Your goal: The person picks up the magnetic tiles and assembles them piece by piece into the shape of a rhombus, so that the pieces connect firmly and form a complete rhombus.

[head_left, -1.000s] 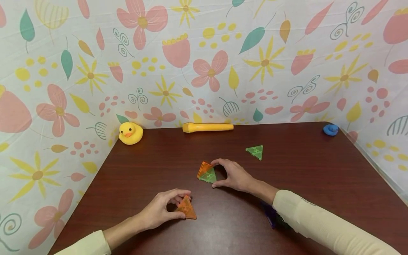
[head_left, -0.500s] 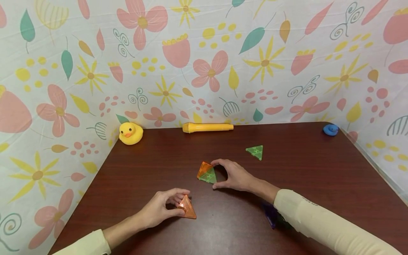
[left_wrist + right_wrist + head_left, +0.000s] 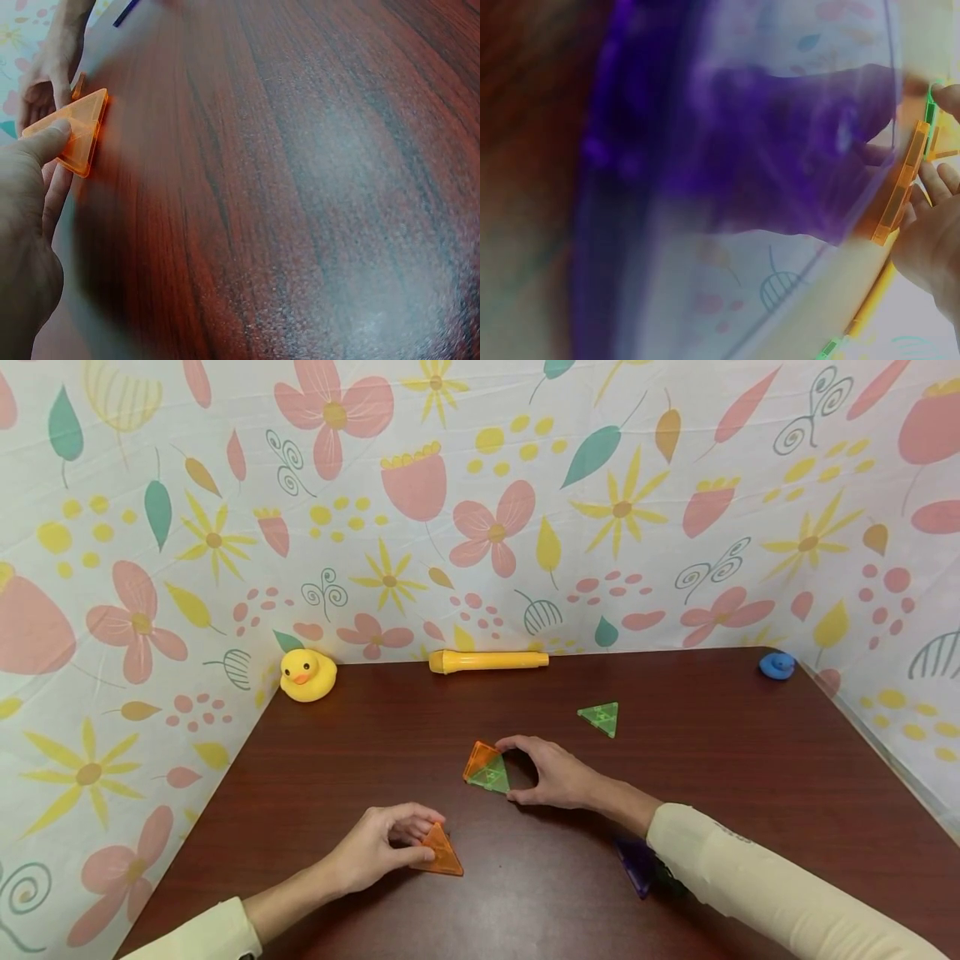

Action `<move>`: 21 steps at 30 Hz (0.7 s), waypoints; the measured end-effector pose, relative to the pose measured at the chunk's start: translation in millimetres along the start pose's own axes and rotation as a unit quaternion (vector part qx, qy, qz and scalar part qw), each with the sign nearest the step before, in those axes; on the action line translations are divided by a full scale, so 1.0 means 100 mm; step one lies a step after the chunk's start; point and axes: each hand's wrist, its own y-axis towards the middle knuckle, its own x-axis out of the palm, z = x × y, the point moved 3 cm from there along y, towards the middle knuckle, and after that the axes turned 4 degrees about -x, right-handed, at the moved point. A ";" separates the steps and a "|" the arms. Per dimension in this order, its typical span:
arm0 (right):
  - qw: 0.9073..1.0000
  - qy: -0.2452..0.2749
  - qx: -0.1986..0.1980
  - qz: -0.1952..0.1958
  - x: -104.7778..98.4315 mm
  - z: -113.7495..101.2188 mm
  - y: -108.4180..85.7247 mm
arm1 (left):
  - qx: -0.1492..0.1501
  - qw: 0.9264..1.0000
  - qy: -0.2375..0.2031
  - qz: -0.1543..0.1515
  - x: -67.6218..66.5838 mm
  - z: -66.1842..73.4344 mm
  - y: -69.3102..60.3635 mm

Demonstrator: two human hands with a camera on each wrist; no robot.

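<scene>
Head: the left hand (image 3: 381,850) pinches an orange triangle (image 3: 446,852) over the surface (image 3: 330,760); the right hand (image 3: 553,774), grip wide, holds a green triangle (image 3: 491,775) against another orange piece (image 3: 480,758). Left wrist: thumb (image 3: 52,139) on the orange triangle. Right wrist: blurred purple triangle (image 3: 682,150).

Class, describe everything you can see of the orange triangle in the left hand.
The orange triangle is a flat, see-through tile, apparently plastic, with straight edges. The left hand pinches it at one side, thumb across its face. It is held tilted, over the near part of the table; whether its lower edge touches down is unclear.
</scene>
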 end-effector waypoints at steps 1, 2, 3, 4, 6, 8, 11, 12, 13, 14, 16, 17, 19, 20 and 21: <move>1.000 0.001 0.000 0.001 0.00 0.00 0.00 | -0.004 1.000 -0.002 -0.001 0.00 0.00 0.00; 1.000 0.002 0.000 0.001 0.00 0.00 0.00 | -0.007 1.000 -0.004 -0.002 0.00 0.00 0.00; 1.000 0.004 0.000 0.002 0.00 0.00 0.00 | -0.010 1.000 -0.007 -0.002 0.00 0.00 0.00; 1.000 0.005 0.000 0.002 0.00 0.00 0.00 | -0.012 1.000 -0.008 -0.003 0.00 0.00 0.00; 1.000 0.006 0.000 0.002 0.00 0.00 -0.01 | -0.014 1.000 -0.010 -0.004 -0.01 0.01 0.01; 1.000 0.007 0.000 0.002 0.00 0.00 -0.01 | -0.011 1.000 -0.010 -0.002 -0.01 0.02 0.02; 1.000 0.007 0.001 0.002 0.00 0.01 -0.01 | -0.002 1.000 -0.003 0.007 -0.02 0.05 0.06; 1.000 0.006 0.002 0.002 0.00 0.01 -0.01 | 0.003 1.000 0.001 0.012 -0.03 0.07 0.08; 1.000 0.006 0.002 0.002 0.00 0.01 -0.01 | 0.010 1.000 0.005 0.019 -0.04 0.08 0.11; 1.000 0.005 0.003 0.002 0.00 0.00 -0.01 | 0.015 1.000 0.009 0.025 -0.05 0.10 0.14; 1.000 0.004 0.003 0.002 -0.01 0.00 -0.01 | 0.027 0.999 0.016 0.039 -0.07 0.13 0.22; 1.000 0.004 0.004 0.002 -0.01 0.00 -0.01 | 0.032 0.998 0.019 0.046 -0.08 0.15 0.26; 1.000 0.006 0.003 0.002 -0.01 0.00 -0.01 | 0.041 0.997 0.024 0.059 -0.10 0.19 0.35; 1.000 0.007 0.003 0.002 -0.01 0.00 -0.01 | 0.043 0.997 0.027 0.066 -0.11 0.20 0.40; 1.000 0.008 0.002 0.003 -0.01 0.00 0.00 | 0.046 0.996 0.030 0.072 -0.12 0.22 0.45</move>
